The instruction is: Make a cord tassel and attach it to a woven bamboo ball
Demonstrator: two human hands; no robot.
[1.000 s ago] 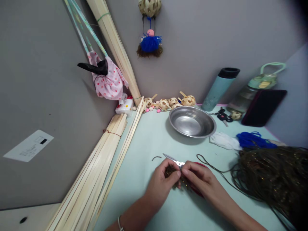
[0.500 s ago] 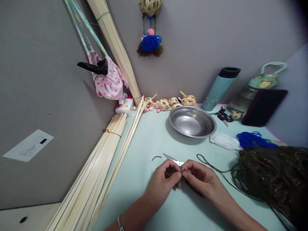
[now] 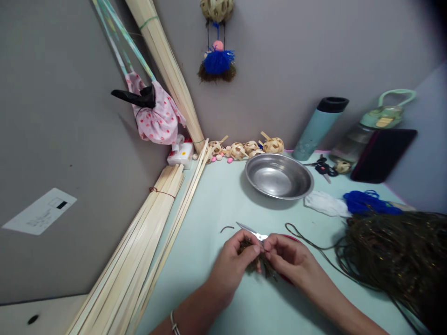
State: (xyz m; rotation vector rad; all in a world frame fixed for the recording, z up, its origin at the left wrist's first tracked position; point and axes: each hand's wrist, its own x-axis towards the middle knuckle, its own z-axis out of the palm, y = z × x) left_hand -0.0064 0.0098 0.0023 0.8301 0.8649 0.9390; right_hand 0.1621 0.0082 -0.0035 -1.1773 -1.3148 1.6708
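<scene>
My left hand is closed around a small bunch of dark brown yarn at the lower middle of the head view. Close against it on the right, my right hand pinches the same bunch, thumb and forefinger together. Loose yarn ends hang below between the two hands. Scissors lie on the table under the hands, silver blades pointing up-left and part of a red handle showing behind my right hand. A short cut piece of yarn rests left of the blade tip.
Beyond the hands sits a metal bowl. A large brown yarn heap fills the right, with blue yarn and white yarn behind it. Bundled pale strips lie left. Bottles and a phone stand at the back right.
My hands have shifted slightly apart, and more yarn ends show below them. More of the red scissor handle is visible behind my right hand.
</scene>
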